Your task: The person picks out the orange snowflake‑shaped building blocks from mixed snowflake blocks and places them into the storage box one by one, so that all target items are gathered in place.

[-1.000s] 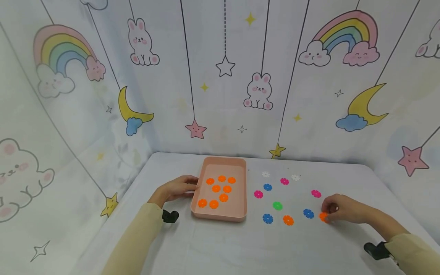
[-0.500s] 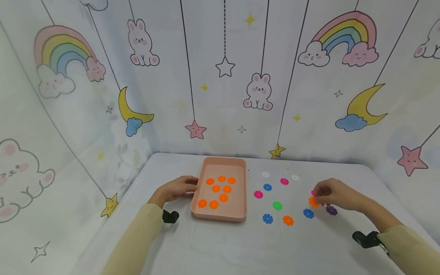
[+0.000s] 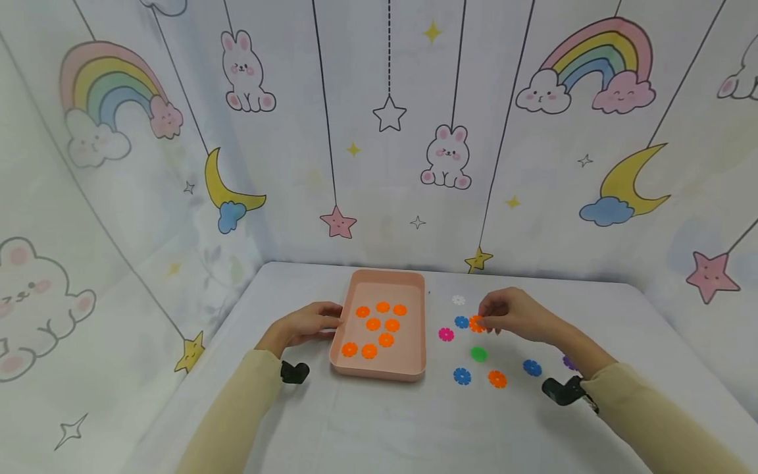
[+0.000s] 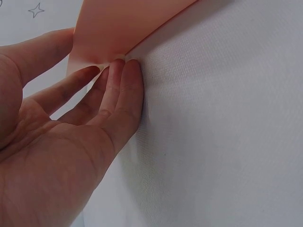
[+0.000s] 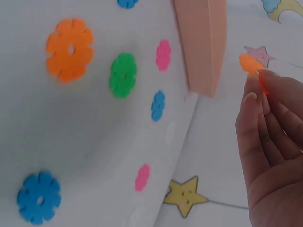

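My right hand (image 3: 524,317) pinches an orange flower-shaped disc (image 3: 476,324) between thumb and fingertips, over the scattered discs. In the right wrist view that orange disc (image 5: 250,62) sticks out past the fingertips. A pink rectangular tray (image 3: 408,359) stands left of it, with several orange flower-shaped discs (image 3: 386,340) lying flat inside. My left hand (image 3: 309,322) holds the tray's left side. In the left wrist view, the thumb reaches the wall's edge and the other fingertips press low on the outer wall (image 4: 123,23).
Discs lie right of the tray: a green one (image 3: 479,354), blue ones (image 3: 462,376), a pink one (image 3: 446,334), a white one (image 3: 458,300) and an orange one (image 3: 497,379). A purple disc (image 3: 570,363) is partly hidden by my right forearm. A patterned curtain (image 3: 391,164) hangs behind the table.
My right hand has picked the orange disc off the table at the right and carried it left towards the tray. My left hand has stayed at the tray.
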Motion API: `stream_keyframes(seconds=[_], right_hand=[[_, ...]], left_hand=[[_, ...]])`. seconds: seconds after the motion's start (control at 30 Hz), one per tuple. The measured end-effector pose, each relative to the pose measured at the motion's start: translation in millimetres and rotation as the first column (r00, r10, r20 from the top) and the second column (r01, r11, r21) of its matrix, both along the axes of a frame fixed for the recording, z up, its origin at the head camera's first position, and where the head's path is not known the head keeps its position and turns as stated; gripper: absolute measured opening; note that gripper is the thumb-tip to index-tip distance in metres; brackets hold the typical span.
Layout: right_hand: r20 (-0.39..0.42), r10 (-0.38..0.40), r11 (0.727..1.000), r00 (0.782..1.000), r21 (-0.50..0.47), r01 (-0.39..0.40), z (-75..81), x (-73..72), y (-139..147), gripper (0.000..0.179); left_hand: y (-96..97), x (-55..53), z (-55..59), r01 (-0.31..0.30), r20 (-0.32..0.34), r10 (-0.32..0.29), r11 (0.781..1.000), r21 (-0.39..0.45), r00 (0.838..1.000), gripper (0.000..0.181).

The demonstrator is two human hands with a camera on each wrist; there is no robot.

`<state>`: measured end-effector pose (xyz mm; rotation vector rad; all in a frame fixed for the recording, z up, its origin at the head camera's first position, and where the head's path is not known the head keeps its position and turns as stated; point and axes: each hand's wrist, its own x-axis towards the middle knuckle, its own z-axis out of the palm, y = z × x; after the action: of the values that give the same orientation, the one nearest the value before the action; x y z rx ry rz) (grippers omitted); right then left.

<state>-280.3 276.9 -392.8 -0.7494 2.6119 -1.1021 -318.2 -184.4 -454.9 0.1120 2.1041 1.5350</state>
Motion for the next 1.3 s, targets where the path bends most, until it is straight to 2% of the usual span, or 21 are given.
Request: stream_keyframes(seconds=[0.2,0.43,0.57,0.8,1.1,1.3], right_hand=[[0.016,0.054,0.997,0.998,-0.047,-0.053,-6.3,-7.0,-39,0.009],[0.020,0.113,0.989,0.993,-0.094,-0.110,-8.3,-8.4,-79,0.008],[0.028,0.154,0.984,0.988,-0.089,-0.151,-11.4,-10.2,-104,0.007],[-0.008,0.219,0.976,0.976,-0.017,-0.219,-22.5,-15.4,-139,0.005],[0.002,0.247,0.954,0.969,0.175,-0.244,-45.4,-18.9,-165,0.004],[-0.010,0.251,0.952,0.968,0.186,-0.245,-54.3,-20.9,-169,0.007]], left_hand=[[0.2,0.0,-0.2,0.001,0.003,-0.001,1.000,0.006,1.000,0.055],[0.3,-0.3,0.7,-0.003,0.008,0.003,1.000,-0.001,1.000,0.056],[0.5,-0.1,1.1,-0.002,0.009,0.002,1.000,-0.002,1.000,0.056],[0.5,1.7,3.8,0.002,0.007,-0.002,1.000,-0.001,1.000,0.056],[-0.2,-2.4,0.5,0.010,0.013,-0.011,1.000,0.011,1.000,0.057],[-0.6,-3.2,-1.7,0.010,0.012,-0.010,1.000,0.015,1.000,0.057]])
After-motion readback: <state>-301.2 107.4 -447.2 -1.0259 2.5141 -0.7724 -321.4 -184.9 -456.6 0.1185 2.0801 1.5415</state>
